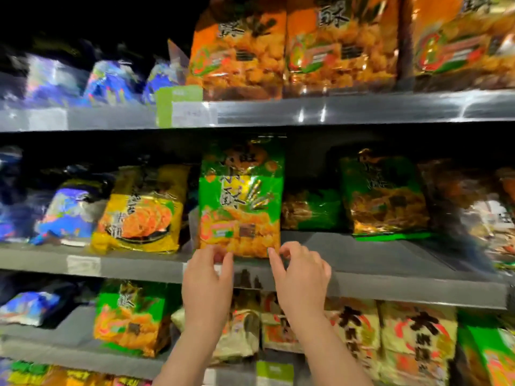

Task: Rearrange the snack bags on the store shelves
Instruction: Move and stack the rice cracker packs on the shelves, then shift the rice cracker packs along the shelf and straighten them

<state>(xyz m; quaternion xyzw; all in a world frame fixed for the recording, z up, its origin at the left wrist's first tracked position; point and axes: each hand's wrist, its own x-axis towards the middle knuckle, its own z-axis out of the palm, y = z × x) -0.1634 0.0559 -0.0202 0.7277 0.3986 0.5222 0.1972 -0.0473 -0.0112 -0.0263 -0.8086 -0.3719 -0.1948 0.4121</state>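
A green and orange snack bag (241, 201) stands upright at the front of the middle shelf (376, 282). My left hand (207, 282) pinches its bottom left corner between thumb and forefinger. At the bag's bottom right corner, my right hand (302, 274) holds the edge with curled fingertips. Both forearms come up from below, in front of the lower shelf.
A yellow bag (142, 215) leans just left of the held bag, with blue bags (69, 213) beyond it. Darker green bags (381, 193) sit further back on the right, with bare shelf in front of them. Orange bags (239, 48) fill the top shelf. Cream bags (415, 341) line the lower one.
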